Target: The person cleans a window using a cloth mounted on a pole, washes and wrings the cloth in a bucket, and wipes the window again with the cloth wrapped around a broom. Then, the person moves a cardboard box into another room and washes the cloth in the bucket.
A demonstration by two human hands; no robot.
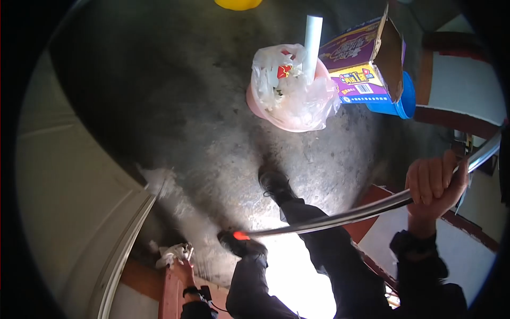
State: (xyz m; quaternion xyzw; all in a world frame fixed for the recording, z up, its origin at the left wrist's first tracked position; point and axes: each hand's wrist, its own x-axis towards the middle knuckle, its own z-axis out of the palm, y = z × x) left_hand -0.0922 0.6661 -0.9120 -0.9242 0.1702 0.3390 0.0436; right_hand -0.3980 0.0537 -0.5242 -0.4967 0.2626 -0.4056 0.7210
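Observation:
My right hand (434,183) is wrapped round a long shiny metal pole (350,213). The pole slants across the front of my legs, and a red cap covers its lower-left end, close to one dark shoe (241,244). Its other end runs out past the right edge of the view. At the lower left, my left hand (183,272) is closed on a crumpled pale cloth (175,254), beside a reddish wooden edge. Part of those fingers is hidden by the cloth.
Ahead on the grey floor (212,127) stands a pink bin (256,103) lined with a plastic bag, a white tube (312,45) sticking up from it. A purple carton (353,50) sits by a blue bin (408,95). A pale door panel (74,175) is at left.

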